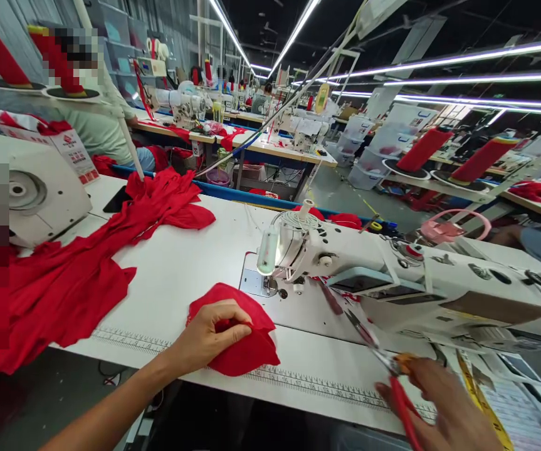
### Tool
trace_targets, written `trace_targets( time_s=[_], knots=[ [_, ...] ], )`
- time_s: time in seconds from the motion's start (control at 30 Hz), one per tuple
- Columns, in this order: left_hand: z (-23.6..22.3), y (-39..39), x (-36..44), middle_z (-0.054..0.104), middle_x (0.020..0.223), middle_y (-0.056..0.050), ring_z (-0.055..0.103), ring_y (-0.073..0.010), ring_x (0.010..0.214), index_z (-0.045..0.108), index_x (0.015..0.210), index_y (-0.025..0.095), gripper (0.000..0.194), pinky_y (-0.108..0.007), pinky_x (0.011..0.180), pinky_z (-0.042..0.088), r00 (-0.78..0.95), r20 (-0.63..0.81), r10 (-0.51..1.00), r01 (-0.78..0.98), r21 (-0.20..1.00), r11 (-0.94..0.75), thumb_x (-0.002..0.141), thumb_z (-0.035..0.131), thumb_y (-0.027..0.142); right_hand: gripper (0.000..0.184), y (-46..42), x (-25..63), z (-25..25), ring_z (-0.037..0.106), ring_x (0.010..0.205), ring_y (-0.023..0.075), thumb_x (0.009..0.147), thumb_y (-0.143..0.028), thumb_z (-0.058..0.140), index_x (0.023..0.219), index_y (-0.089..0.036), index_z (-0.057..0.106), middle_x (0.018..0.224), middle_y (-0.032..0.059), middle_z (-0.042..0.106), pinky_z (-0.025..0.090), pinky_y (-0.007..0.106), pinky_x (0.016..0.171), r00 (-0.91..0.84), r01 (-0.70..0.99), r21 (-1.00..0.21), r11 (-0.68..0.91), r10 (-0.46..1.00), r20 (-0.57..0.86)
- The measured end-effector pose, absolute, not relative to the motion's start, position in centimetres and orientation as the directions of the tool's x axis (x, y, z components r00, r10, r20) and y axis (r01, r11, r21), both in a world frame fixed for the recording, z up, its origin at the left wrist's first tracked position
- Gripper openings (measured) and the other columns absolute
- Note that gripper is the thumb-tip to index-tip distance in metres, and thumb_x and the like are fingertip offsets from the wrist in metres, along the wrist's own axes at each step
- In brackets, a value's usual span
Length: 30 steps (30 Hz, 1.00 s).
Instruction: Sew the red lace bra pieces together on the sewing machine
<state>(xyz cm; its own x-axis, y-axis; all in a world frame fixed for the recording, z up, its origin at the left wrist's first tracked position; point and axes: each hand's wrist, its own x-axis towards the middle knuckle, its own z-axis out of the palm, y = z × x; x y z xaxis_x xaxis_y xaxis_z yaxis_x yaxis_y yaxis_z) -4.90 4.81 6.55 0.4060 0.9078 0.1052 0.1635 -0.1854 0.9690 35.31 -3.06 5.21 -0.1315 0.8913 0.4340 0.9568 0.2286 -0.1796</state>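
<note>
My left hand (218,332) pinches the edge of a small red fabric piece (244,360) near the table's front edge, thumb against finger. To the right, slightly blurred, my right hand (449,401) is closed round the red handle of a pair of scissors (404,407). Their blades (367,329) point away from me and to the left, toward the space under the sewing machine's arm. Between and beyond my hands stands the white sewing machine (336,250), its needle area (270,285) just behind the fabric piece. The blades and the fabric are apart.
A heap of red fabric (86,263) spreads over the table's left side, by another sewing machine (39,188) and a dark phone (116,199). A printed ruler (317,382) runs along the front edge. At right lie a yellow tape measure (481,401) and a written sheet (519,407).
</note>
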Motion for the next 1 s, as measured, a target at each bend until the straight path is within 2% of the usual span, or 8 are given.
trace_targets(
  time_s=[0.07,0.1,0.2,0.33,0.5,0.7,0.87,1.0],
  knots=[
    [6.7,4.6,-4.7,0.066,0.086,-0.001,0.058,-0.0148,0.081,0.07,0.085,0.021,0.014,-0.025,0.073,0.043,0.415,0.118,0.902,0.161,0.966,-0.201,0.092,0.062,0.029,0.025,-1.6,29.8,7.0,0.066,0.081,0.0227,0.091,-0.049,0.061,0.099,-0.026,0.059,0.094,0.0085,0.067,0.054,0.032,0.064,-0.317,0.882,-0.223,0.416,0.872,0.373],
    [6.8,4.5,-4.6,0.065,0.085,-0.001,0.058,-0.015,0.08,0.07,0.085,0.021,0.014,-0.025,0.073,0.043,0.417,0.121,0.901,0.161,0.966,-0.204,0.092,0.062,0.029,0.023,-0.8,27.5,7.7,0.065,0.077,0.0208,0.092,-0.047,0.062,0.097,-0.025,0.058,0.09,0.0069,0.066,0.052,0.03,0.063,-0.376,0.845,-0.234,0.482,0.845,0.381],
    [6.8,4.1,-4.6,0.065,0.085,-0.002,0.057,-0.0154,0.08,0.071,0.086,0.02,0.014,-0.026,0.073,0.043,0.408,0.118,0.905,0.162,0.967,-0.199,0.092,0.062,0.029,0.024,1.4,22.9,8.8,0.061,0.072,0.0184,0.092,-0.045,0.063,0.088,-0.024,0.054,0.083,0.0039,0.063,0.045,0.027,0.059,-0.5,0.776,-0.249,0.579,0.806,0.316],
    [6.7,3.7,-5.0,0.062,0.079,-0.001,0.054,-0.0142,0.074,0.071,0.086,0.02,0.015,-0.025,0.067,0.04,0.364,0.129,0.923,0.168,0.965,-0.201,0.092,0.061,0.03,0.022,2.8,21.0,8.7,0.059,0.074,0.0183,0.09,-0.043,0.066,0.088,-0.024,0.055,0.082,0.0018,0.062,0.037,0.027,0.059,-0.581,0.729,-0.252,0.636,0.77,0.263],
    [6.6,3.7,-5.0,0.059,0.074,0.0,0.049,-0.0127,0.068,0.071,0.083,0.019,0.019,-0.024,0.063,0.038,0.328,0.139,0.934,0.167,0.965,-0.203,0.092,0.061,0.032,0.02,3.2,20.8,8.4,0.056,0.068,0.0172,0.092,-0.04,0.063,0.086,-0.022,0.055,0.079,0.0019,0.061,0.03,0.027,0.056,-0.609,0.732,-0.186,0.656,0.752,0.254],
    [6.2,3.8,-4.5,0.059,0.076,0.0,0.05,-0.0129,0.071,0.067,0.079,0.019,0.02,-0.024,0.066,0.039,0.331,0.138,0.933,0.132,0.973,-0.191,0.093,0.06,0.031,0.028,3.2,20.7,8.1,0.052,0.06,0.0145,0.094,-0.042,0.06,0.078,-0.022,0.05,0.072,0.0006,0.058,0.028,0.026,0.054,-0.608,0.738,-0.138,0.661,0.739,0.289],
    [6.0,3.7,-4.5,0.061,0.078,0.0,0.053,-0.0134,0.073,0.067,0.079,0.02,0.019,-0.024,0.068,0.041,0.31,0.115,0.944,0.146,0.975,-0.167,0.092,0.061,0.032,0.035,2.8,20.6,7.7,0.048,0.055,0.0127,0.1,-0.045,0.051,0.074,-0.023,0.046,0.067,-0.0011,0.055,0.032,0.025,0.052,-0.611,0.706,-0.176,0.686,0.715,0.34],
    [5.9,3.5,-5.0,0.064,0.082,-0.001,0.056,-0.0145,0.076,0.067,0.081,0.02,0.018,-0.025,0.07,0.044,0.287,0.096,0.953,0.144,0.979,-0.142,0.092,0.06,0.033,0.037,2.0,21.6,7.5,0.05,0.052,0.0121,0.099,-0.05,0.052,0.074,-0.023,0.048,0.064,-0.0025,0.053,0.037,0.023,0.049,-0.484,0.768,-0.247,0.59,0.789,0.38]
  ],
)
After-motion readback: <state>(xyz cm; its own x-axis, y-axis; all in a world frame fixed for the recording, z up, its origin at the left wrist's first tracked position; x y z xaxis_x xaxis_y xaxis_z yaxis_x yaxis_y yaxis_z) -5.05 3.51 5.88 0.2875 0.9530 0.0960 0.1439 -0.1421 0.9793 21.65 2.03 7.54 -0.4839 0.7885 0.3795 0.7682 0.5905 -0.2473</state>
